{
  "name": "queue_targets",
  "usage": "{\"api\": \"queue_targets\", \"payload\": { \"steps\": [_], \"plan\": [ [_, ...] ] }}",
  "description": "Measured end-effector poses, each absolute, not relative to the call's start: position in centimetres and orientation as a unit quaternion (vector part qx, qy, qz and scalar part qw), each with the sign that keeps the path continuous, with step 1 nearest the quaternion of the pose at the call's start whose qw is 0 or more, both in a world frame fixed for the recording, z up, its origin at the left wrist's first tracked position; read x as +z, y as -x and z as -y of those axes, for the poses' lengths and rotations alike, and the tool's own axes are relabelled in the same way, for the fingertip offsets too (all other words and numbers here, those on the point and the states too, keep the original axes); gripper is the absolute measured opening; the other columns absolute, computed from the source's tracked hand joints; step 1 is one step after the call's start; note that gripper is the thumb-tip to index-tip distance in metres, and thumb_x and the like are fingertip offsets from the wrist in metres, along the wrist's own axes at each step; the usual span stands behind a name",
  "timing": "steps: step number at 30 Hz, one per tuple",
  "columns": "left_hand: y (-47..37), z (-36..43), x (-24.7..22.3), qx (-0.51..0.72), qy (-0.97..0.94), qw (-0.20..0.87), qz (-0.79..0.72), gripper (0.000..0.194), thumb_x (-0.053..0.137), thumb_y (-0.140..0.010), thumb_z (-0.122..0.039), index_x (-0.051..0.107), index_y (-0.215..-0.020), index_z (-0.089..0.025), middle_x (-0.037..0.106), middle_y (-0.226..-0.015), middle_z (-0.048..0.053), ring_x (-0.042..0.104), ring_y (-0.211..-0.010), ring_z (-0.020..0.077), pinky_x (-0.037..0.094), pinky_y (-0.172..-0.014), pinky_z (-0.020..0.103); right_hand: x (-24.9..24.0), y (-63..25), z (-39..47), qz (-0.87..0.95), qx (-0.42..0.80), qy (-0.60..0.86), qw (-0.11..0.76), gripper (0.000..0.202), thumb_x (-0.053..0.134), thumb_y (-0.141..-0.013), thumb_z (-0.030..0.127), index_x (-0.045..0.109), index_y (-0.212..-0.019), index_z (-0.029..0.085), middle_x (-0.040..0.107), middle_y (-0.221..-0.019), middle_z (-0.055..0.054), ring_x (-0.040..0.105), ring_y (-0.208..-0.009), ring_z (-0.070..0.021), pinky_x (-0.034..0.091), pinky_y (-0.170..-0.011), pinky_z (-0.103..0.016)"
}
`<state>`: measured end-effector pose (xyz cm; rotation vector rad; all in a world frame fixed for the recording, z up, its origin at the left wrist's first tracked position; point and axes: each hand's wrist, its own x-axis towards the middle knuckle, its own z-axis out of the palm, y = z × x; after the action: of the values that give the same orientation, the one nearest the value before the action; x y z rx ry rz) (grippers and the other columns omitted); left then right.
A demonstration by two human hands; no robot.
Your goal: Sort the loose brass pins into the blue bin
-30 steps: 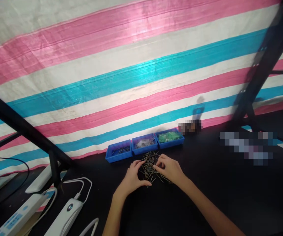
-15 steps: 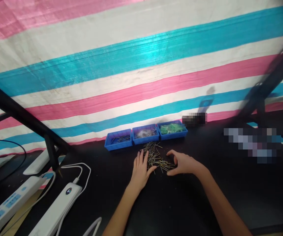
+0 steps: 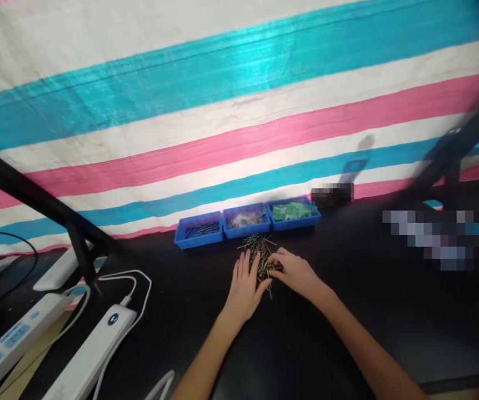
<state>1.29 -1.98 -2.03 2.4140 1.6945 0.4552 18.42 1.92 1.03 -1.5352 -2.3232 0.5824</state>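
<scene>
A: What is largest, seen from the pile of metal pins (image 3: 259,244)?
B: The striped sheet (image 3: 223,133), hanging behind it. Next is the black table (image 3: 327,344), which spreads wide to the pile's right and in front of it.
A: And the table's left edge?
B: Well left of the pile, between the power strip (image 3: 18,339) and the white case (image 3: 89,353).
A: The boxes?
B: Three blue boxes (image 3: 247,230) stand in a row, just behind the pile.
A: The hands?
B: The left hand (image 3: 243,286) is open, fingers spread at the pile's left side. The right hand (image 3: 300,272) bends its thumb and fingers together at the right side; I cannot tell if they grip a pin.
</scene>
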Motion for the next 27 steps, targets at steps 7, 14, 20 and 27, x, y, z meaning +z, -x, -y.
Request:
{"api": "queue_targets", "payload": {
  "steps": [7,14,20,27],
  "plan": [
    [-0.9,2.2,-1.6,0.159,-0.813,0.137,-0.542,0.083,0.043,-0.076,-0.064,0.012,-0.141,-0.022,0.01,-0.148,0.013,0.005,-0.135,0.0305,0.017,-0.106,0.052,0.6,-18.1,-2.2,0.807,0.178,0.537,0.167,0.008,0.059,-0.078,0.033,0.063,-0.083,0.028,0.058,-0.096,0.004,0.059,-0.071,-0.0119,0.036,-0.058,-0.024],
    [-0.9,2.0,-1.9,0.175,-0.807,0.138,-0.547,0.073,0.041,-0.081,-0.058,0.018,-0.139,-0.021,0.016,-0.147,0.013,0.01,-0.135,0.0287,0.018,-0.105,0.051,0.8,-17.8,-2.2,0.809,0.167,0.535,0.176,0.01,0.058,-0.079,0.035,0.066,-0.083,0.03,0.061,-0.093,0.003,0.06,-0.075,-0.0131,0.035,-0.057,-0.023],
    [-0.8,1.6,-1.8,0.194,-0.801,0.126,-0.553,0.056,0.037,-0.088,-0.043,0.024,-0.137,-0.02,0.026,-0.143,0.012,0.018,-0.134,0.0245,0.021,-0.106,0.046,0.5,-17.7,-2.2,0.8,0.153,0.538,0.216,0.017,0.053,-0.082,0.04,0.066,-0.082,0.028,0.063,-0.091,0.004,0.059,-0.07,-0.0115,0.033,-0.055,-0.022],
    [-0.8,1.6,-1.6,0.267,-0.781,0.136,-0.548,0.047,0.045,-0.085,-0.032,0.035,-0.13,-0.022,0.042,-0.134,0.009,0.032,-0.128,0.0232,0.029,-0.101,0.042,0.7,-17.1,-1.7,0.782,0.153,0.551,0.249,0.016,0.053,-0.08,0.037,0.064,-0.084,0.026,0.063,-0.093,0.003,0.058,-0.064,-0.0099,0.032,-0.053,-0.022]
  ]
}}
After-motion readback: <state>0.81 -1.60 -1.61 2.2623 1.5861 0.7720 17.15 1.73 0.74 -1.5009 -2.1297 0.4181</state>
